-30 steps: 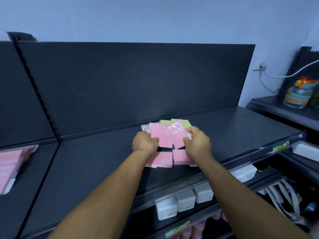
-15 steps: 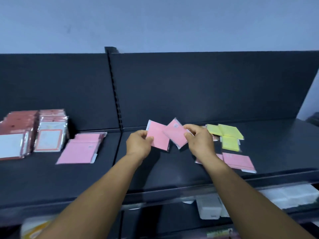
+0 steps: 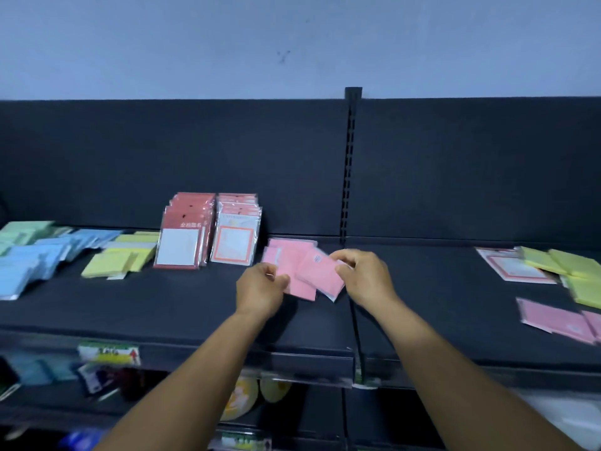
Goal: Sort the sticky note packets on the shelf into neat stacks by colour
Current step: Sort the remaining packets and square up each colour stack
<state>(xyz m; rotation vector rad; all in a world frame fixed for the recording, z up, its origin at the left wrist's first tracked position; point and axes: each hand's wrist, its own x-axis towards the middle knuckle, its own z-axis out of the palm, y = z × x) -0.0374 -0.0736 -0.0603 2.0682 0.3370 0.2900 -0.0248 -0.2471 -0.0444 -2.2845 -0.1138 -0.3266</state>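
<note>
Your left hand (image 3: 260, 289) and right hand (image 3: 364, 278) each pinch light, slippery-wrapped pink packets (image 3: 305, 271) at frame centre; hold their edges firmly.

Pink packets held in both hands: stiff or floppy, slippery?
The pink packets look thin and flat with no sag between the left hand and right hand, so probably light and fairly stiff. The glossy wrap suggests they slide easily; they are already fanned askew, so a stack on the shelf may shift.
</note>
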